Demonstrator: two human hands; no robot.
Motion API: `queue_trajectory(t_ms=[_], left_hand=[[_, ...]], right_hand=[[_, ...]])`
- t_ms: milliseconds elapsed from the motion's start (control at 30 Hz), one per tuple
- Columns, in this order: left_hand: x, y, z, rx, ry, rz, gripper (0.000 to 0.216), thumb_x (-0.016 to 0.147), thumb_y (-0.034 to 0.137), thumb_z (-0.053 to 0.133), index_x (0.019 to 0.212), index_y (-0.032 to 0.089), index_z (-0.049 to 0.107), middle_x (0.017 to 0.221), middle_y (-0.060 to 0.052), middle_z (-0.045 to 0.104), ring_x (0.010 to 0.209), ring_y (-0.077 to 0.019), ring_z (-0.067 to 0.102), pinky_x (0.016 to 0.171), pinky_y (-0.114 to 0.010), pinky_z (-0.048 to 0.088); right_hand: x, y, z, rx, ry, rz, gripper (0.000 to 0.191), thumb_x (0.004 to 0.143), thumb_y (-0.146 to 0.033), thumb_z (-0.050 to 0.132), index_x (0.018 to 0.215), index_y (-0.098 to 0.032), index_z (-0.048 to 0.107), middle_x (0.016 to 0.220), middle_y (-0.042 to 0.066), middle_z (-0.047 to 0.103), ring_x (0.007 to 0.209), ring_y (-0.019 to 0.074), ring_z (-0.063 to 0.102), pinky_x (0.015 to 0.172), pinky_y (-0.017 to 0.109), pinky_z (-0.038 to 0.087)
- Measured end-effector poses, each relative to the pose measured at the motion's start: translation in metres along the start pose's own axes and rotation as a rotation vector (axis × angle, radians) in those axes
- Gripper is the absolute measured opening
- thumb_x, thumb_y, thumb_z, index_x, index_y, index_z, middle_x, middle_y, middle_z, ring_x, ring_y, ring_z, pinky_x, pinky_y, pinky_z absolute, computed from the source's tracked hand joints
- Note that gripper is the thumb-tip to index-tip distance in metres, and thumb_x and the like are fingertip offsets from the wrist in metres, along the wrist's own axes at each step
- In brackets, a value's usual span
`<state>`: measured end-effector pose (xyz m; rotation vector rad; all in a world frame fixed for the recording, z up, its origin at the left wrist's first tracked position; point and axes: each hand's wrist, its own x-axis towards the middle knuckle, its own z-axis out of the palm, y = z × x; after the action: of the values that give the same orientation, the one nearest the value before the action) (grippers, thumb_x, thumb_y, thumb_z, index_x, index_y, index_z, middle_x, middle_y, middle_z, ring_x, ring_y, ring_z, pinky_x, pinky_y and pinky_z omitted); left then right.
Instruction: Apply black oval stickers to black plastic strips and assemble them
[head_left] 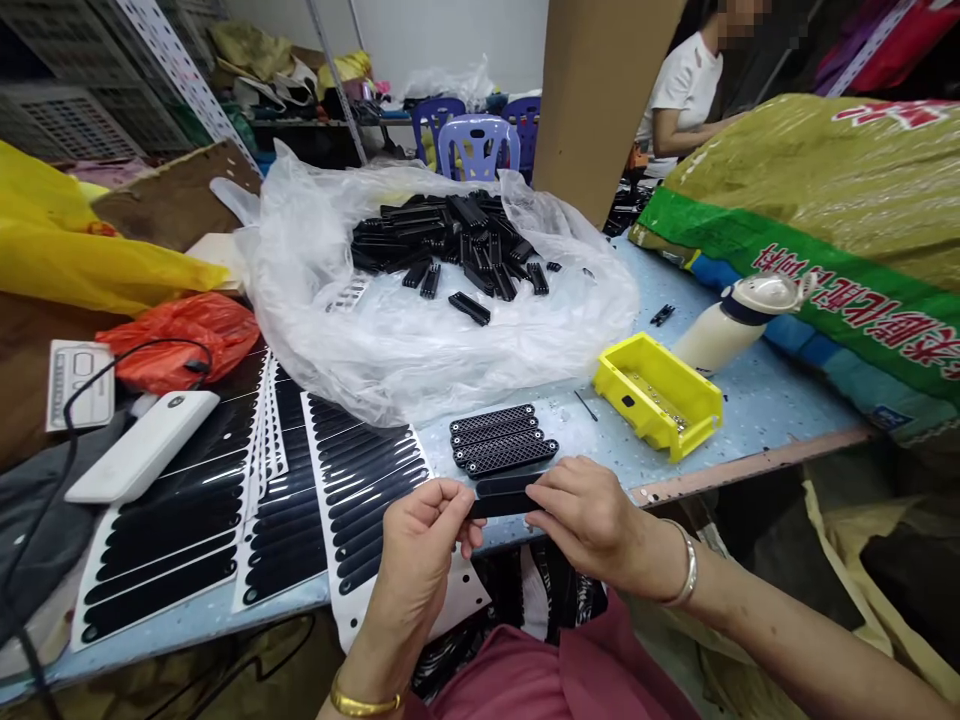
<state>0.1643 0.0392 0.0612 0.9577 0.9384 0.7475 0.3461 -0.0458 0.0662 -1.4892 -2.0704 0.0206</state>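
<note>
Both hands meet at the table's near edge, gripping one long black plastic strip point(504, 503) between them. My left hand point(424, 545) pinches its left end with thumb and fingers. My right hand point(589, 515) is curled round its right end. Just beyond the strip lie three perforated black strips point(502, 440) side by side on the blue table point(765, 400). White sheets of black oval stickers point(360, 490) lie to the left of my left hand.
A clear plastic bag point(420, 340) with a heap of black parts point(450, 245) spreads behind. A yellow bin point(658, 393) and white bottle point(735, 320) stand right, against a big green sack point(825, 200). White power bank point(142, 445) left. Another person point(686, 90) sits far back.
</note>
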Motion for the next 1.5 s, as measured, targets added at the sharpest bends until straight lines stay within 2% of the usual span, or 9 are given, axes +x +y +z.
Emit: queue_trajectory(t_ms=[267, 400, 500, 633, 833, 1033, 1133, 1267, 1500], left_hand=[[0.002, -0.011, 0.002, 0.052, -0.034, -0.049, 0.029, 0.067, 0.037, 0.079, 0.066, 0.012, 0.066, 0.049, -0.002, 0.063, 0.041, -0.0098, 0.055, 0.039, -0.017, 0.041], [0.002, -0.017, 0.001, 0.152, -0.021, -0.021, 0.034, 0.068, 0.041, 0.077, 0.081, 0.011, 0.071, 0.056, -0.006, 0.07, 0.046, -0.0132, 0.059, 0.042, -0.021, 0.045], [0.002, -0.02, -0.008, 0.298, 0.108, 0.075, 0.044, 0.067, 0.046, 0.076, 0.095, 0.012, 0.072, 0.066, -0.008, 0.073, 0.052, -0.0174, 0.064, 0.043, -0.024, 0.048], [0.013, -0.028, -0.024, 0.669, 0.258, 0.291, 0.04, 0.061, 0.049, 0.076, 0.082, 0.015, 0.074, 0.062, -0.003, 0.069, 0.052, -0.0169, 0.063, 0.048, -0.026, 0.051], [0.032, -0.038, -0.022, 0.966, 0.08, 0.447, 0.031, 0.068, 0.042, 0.069, 0.087, 0.018, 0.075, 0.053, 0.003, 0.062, 0.043, -0.0137, 0.056, 0.046, -0.025, 0.047], [0.02, -0.041, -0.033, 0.99, 0.062, 0.46, 0.023, 0.073, 0.04, 0.066, 0.081, 0.02, 0.073, 0.051, 0.003, 0.063, 0.044, -0.0143, 0.058, 0.045, -0.023, 0.046], [0.016, -0.04, -0.039, 0.955, 0.07, 0.397, 0.028, 0.069, 0.044, 0.072, 0.083, 0.019, 0.073, 0.054, 0.002, 0.065, 0.046, -0.0147, 0.059, 0.045, -0.023, 0.047], [0.028, -0.031, -0.038, 0.928, 0.111, 0.373, 0.037, 0.069, 0.049, 0.073, 0.087, 0.017, 0.073, 0.058, 0.0, 0.066, 0.048, -0.0144, 0.059, 0.048, -0.024, 0.049], [0.054, -0.024, -0.03, 0.9, 0.058, 0.356, 0.017, 0.07, 0.031, 0.067, 0.078, 0.017, 0.073, 0.056, 0.0, 0.065, 0.049, -0.0142, 0.059, 0.049, -0.024, 0.047]], right_hand=[[-0.013, 0.007, 0.008, 0.076, 0.016, 0.001, 0.016, 0.093, -0.011, 0.048, 0.091, -0.011, 0.064, 0.074, 0.009, 0.061, 0.069, 0.0196, 0.054, 0.06, 0.031, 0.045], [-0.02, 0.004, -0.006, 0.055, 0.002, 0.038, 0.019, 0.09, -0.005, 0.046, 0.094, -0.008, 0.065, 0.073, 0.01, 0.06, 0.069, 0.0205, 0.054, 0.06, 0.032, 0.046], [-0.032, 0.01, -0.023, 0.051, 0.049, 0.13, 0.018, 0.09, -0.006, 0.049, 0.096, -0.008, 0.066, 0.074, 0.01, 0.061, 0.069, 0.0198, 0.056, 0.06, 0.032, 0.047], [-0.048, 0.036, -0.035, 0.174, 0.151, 0.357, 0.01, 0.088, -0.017, 0.062, 0.094, -0.013, 0.069, 0.08, 0.008, 0.067, 0.069, 0.0177, 0.063, 0.058, 0.027, 0.05], [-0.04, 0.051, -0.009, 0.362, 0.076, 0.527, 0.008, 0.083, -0.019, 0.067, 0.089, -0.017, 0.072, 0.081, 0.005, 0.073, 0.072, 0.0173, 0.068, 0.061, 0.026, 0.052], [-0.026, 0.035, -0.001, 0.403, -0.061, 0.474, 0.009, 0.083, -0.017, 0.064, 0.087, -0.016, 0.072, 0.078, 0.004, 0.072, 0.072, 0.0166, 0.068, 0.068, 0.028, 0.053], [-0.024, 0.045, -0.004, 0.363, -0.007, 0.435, 0.01, 0.085, -0.02, 0.063, 0.09, -0.017, 0.071, 0.08, 0.004, 0.073, 0.073, 0.0168, 0.068, 0.066, 0.028, 0.055], [-0.017, 0.069, -0.004, 0.224, 0.116, 0.3, 0.011, 0.086, -0.019, 0.063, 0.093, -0.015, 0.07, 0.095, 0.012, 0.074, 0.087, 0.0218, 0.07, 0.077, 0.036, 0.058], [-0.002, 0.077, 0.007, 0.17, -0.027, 0.14, 0.013, 0.087, -0.013, 0.06, 0.097, -0.013, 0.067, 0.095, 0.013, 0.07, 0.088, 0.0223, 0.068, 0.076, 0.038, 0.059]])
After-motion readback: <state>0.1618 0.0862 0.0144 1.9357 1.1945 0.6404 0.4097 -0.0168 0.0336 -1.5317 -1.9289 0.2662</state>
